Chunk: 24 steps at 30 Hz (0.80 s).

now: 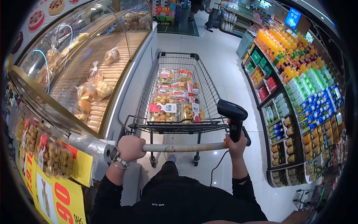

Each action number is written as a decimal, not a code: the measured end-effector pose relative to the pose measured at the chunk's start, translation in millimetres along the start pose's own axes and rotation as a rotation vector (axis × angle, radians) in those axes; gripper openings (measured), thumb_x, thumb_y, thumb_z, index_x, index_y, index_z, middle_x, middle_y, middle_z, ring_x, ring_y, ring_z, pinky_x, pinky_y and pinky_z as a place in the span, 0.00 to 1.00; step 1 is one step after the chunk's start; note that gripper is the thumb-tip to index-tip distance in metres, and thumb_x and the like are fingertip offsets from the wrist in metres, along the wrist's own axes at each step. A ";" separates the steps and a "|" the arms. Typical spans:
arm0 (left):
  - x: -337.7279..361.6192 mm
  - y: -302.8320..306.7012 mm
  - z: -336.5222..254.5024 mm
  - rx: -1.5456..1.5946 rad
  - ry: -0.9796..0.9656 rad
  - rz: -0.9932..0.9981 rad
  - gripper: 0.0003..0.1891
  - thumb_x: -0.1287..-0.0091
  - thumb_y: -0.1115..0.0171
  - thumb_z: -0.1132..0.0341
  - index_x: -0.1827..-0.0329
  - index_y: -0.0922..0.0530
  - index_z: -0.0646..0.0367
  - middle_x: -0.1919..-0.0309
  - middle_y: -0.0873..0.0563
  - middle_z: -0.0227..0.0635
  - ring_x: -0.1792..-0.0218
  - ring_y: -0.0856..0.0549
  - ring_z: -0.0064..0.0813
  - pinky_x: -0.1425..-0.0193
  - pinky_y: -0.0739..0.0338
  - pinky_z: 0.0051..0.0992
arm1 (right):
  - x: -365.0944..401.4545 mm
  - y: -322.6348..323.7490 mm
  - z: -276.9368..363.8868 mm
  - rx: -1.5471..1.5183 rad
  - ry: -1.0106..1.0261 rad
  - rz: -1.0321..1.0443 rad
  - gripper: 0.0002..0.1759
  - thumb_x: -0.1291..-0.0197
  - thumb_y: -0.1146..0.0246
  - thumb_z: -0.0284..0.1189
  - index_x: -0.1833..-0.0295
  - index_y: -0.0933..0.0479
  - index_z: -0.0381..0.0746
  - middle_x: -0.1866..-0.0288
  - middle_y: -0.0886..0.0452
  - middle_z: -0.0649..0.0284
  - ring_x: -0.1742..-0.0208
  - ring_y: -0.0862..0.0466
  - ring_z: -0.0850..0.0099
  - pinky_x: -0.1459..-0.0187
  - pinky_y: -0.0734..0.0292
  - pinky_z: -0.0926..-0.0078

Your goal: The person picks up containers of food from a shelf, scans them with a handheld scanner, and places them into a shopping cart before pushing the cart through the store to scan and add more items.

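My left hand (131, 148), with a watch on its wrist, is wrapped round the left end of the shopping cart handle (182, 148). At the handle's right end, my right hand (236, 146) grips a black barcode scanner (235, 115) upright, its cable hanging down. Whether its fingers also hold the bar is hard to see. Ahead of me is the wire shopping cart (203, 74). Several clear plastic boxes of packaged food with red and white labels lie in it, among them a box of small round yellowish items (164, 106) nearest me.
A glass-fronted bakery case (123, 71) with bagged bread runs close along the left. Boxed snacks (56, 156) and yellow price signs (61, 198) stand at the lower left. On the right are shelves of drinks (294, 74). Two people stand at the far end of the aisle floor (223, 56).
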State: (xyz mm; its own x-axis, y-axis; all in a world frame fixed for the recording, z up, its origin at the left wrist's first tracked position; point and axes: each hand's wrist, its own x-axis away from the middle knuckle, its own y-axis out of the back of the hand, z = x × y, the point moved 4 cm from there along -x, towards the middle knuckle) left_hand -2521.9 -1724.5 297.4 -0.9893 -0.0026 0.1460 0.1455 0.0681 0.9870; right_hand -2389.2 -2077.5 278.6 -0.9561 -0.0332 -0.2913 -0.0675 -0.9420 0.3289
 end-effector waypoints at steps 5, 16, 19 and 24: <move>-99.8 12.3 50.9 0.016 0.000 -0.036 0.07 0.57 0.38 0.60 0.78 0.18 0.50 0.83 0.19 0.36 0.77 0.17 0.37 0.73 0.24 0.34 | -89.8 -55.0 -12.4 -0.018 -0.009 -0.026 0.14 0.53 0.35 0.24 0.59 0.26 0.32 0.77 0.21 0.62 0.76 0.19 0.73 0.69 0.26 0.78; -325.7 48.3 122.1 0.047 0.021 0.012 0.07 0.55 0.40 0.59 0.77 0.18 0.49 0.83 0.20 0.36 0.78 0.18 0.39 0.73 0.24 0.36 | -308.8 -138.9 -55.0 0.129 0.037 -0.115 0.14 0.52 0.33 0.30 0.64 0.27 0.33 0.76 0.21 0.60 0.75 0.20 0.70 0.68 0.27 0.74; -387.8 53.3 130.7 0.026 0.034 0.026 0.07 0.56 0.40 0.60 0.76 0.18 0.49 0.81 0.19 0.36 0.76 0.17 0.39 0.71 0.24 0.36 | -363.1 -157.4 -62.5 0.110 0.098 -0.127 0.16 0.48 0.35 0.27 0.54 0.27 0.32 0.69 0.21 0.61 0.69 0.21 0.73 0.64 0.27 0.78; -491.9 66.2 137.2 0.031 0.089 0.008 0.07 0.57 0.40 0.61 0.75 0.17 0.48 0.81 0.18 0.35 0.75 0.17 0.38 0.70 0.23 0.34 | -473.3 -176.1 -111.3 0.159 0.229 -0.136 0.16 0.47 0.35 0.28 0.56 0.29 0.32 0.70 0.21 0.60 0.71 0.20 0.71 0.67 0.27 0.76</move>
State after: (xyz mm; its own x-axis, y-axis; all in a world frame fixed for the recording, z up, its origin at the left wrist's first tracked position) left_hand -2027.3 -1581.8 281.7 -0.9829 -0.0904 0.1605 0.1514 0.0994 0.9835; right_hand -1893.0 -1933.0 258.6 -0.8473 -0.0023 -0.5310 -0.2512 -0.8793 0.4046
